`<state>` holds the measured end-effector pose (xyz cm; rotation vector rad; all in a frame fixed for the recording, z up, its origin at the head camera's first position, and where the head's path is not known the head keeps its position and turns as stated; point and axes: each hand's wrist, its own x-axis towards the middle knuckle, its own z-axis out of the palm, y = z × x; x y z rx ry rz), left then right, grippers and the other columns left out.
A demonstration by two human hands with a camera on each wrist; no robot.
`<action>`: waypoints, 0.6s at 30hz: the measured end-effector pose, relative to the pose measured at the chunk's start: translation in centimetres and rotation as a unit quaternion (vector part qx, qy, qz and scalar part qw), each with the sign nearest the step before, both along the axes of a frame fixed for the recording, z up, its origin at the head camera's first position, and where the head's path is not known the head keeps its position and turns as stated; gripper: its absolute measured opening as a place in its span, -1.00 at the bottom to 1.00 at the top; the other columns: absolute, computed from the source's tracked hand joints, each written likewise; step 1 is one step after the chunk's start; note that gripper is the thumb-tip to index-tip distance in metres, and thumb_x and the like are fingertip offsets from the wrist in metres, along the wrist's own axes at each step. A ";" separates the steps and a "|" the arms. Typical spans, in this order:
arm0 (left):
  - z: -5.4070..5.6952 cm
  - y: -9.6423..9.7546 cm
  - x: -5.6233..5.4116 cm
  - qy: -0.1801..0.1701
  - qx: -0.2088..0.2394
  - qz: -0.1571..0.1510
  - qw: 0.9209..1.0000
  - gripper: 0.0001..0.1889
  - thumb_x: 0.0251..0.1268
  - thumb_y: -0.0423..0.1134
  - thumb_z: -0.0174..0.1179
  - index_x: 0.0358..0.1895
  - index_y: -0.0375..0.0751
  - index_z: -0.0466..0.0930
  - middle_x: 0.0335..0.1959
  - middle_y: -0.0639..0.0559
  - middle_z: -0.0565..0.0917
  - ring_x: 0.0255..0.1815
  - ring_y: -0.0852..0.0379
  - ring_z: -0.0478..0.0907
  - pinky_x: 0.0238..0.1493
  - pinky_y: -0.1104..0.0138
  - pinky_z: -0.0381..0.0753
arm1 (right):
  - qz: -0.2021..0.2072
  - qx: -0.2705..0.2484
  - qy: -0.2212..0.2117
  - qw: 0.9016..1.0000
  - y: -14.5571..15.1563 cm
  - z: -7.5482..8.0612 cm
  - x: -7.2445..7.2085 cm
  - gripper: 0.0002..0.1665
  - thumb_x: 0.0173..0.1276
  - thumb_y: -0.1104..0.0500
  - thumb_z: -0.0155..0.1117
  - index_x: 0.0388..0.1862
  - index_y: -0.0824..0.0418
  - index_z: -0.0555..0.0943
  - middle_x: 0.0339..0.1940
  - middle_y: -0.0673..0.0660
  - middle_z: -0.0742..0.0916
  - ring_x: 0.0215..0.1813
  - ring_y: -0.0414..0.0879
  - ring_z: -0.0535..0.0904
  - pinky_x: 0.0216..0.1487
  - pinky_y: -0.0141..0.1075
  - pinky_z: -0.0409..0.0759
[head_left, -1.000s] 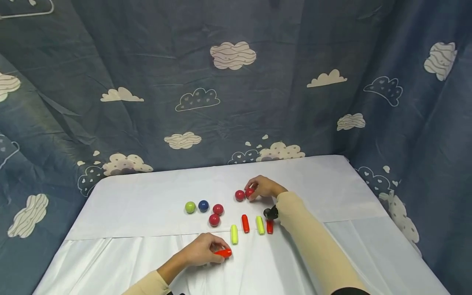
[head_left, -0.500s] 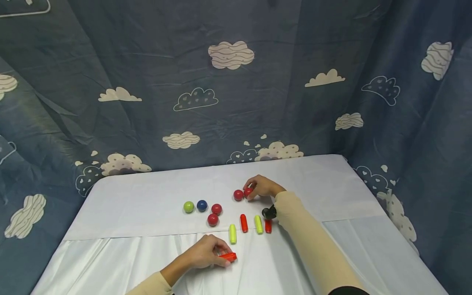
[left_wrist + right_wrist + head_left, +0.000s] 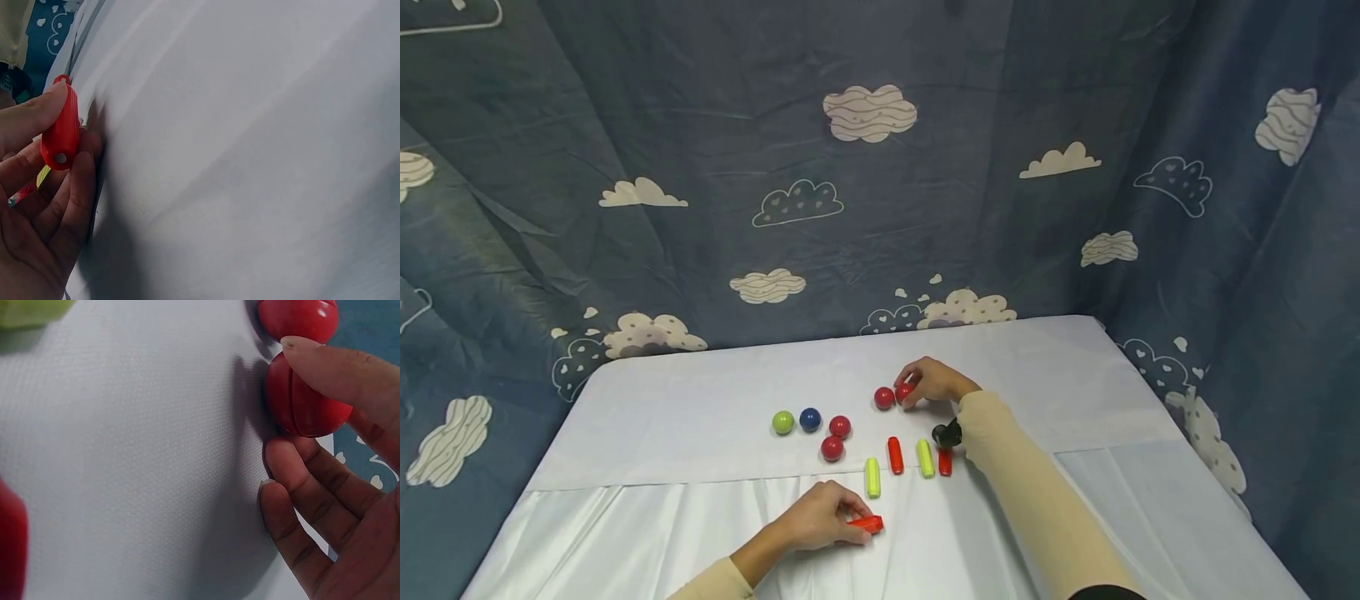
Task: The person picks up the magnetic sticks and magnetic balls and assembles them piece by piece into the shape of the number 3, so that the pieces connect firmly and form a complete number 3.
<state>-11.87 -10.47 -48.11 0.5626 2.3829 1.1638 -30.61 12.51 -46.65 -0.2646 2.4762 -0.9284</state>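
Note:
My left hand [image 3: 820, 518] pinches a slim red plastic piece [image 3: 61, 128] between thumb and fingers, near the table's front. This piece has a round metal rivet at one end and a small loop at the other. Farther back, my right hand [image 3: 934, 382] holds a glossy red ball [image 3: 306, 403], which has a seam around it. The thumb lies on one side of the ball, with fingertips at its other side near the cloth. Another red ball [image 3: 884, 398] sits right beside the held one.
Left of these are a green ball [image 3: 783, 422], a blue ball [image 3: 810, 419] and two red balls [image 3: 832, 448]. Between the hands lie two yellow-green pieces [image 3: 872, 477] and two red pieces [image 3: 896, 456], one partly behind the right wrist's black camera [image 3: 947, 434]. A patterned curtain [image 3: 880, 208] surrounds the white-covered table.
My left hand has shifted slightly right and toward the front with the red piece, which now shows more beyond the fingers. The right hand stays on the same ball.

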 end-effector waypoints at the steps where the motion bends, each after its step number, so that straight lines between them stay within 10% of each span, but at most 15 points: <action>1: 0.0 0.0 0.0 0.001 -0.001 0.001 1.000 -0.81 -0.03 -0.26 0.48 -0.31 -0.18 0.73 -0.54 0.26 0.55 -0.56 0.36 0.34 -0.47 0.47 0.33 | -0.001 0.000 -0.001 1.000 0.0 0.0 0.0 -0.58 0.05 0.26 0.52 -0.06 0.08 0.69 -0.13 0.10 0.64 -0.09 0.00 0.49 0.06 -0.10 0.45; 18: -0.3 0.1 -0.1 -0.003 0.011 -0.005 1.000 -0.83 -0.02 -0.25 0.47 -0.34 -0.12 0.68 -0.52 0.27 0.53 -0.60 0.37 0.34 -0.50 0.47 0.30 | 0.007 -0.010 0.004 1.000 0.1 0.3 0.2 -0.59 0.06 0.28 0.49 -0.05 0.13 0.68 -0.14 0.11 0.65 -0.11 0.00 0.50 0.02 -0.11 0.46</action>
